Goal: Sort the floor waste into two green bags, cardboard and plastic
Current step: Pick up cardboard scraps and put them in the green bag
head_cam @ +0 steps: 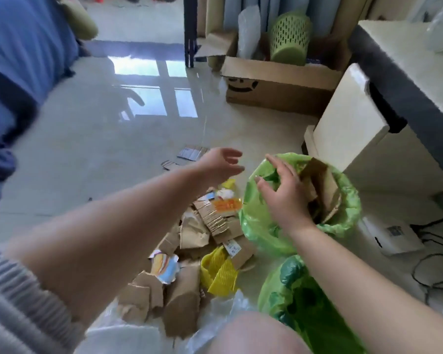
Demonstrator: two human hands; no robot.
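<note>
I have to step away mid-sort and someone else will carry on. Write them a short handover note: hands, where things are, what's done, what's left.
Left hand: open, holding nothing, stretched over the floor past the pile.
Right hand: open, fingers loosely spread, holding nothing, at the rim of the far green bag.
Far green bag: already holds brown cardboard pieces.
Near green bag: contents cannot be seen.
Left to sort: the floor pile of cardboard scraps, a yellow foam net, an orange wrapper, clear plastic, plus flat cardboard bits farther out on the floor.
</note>
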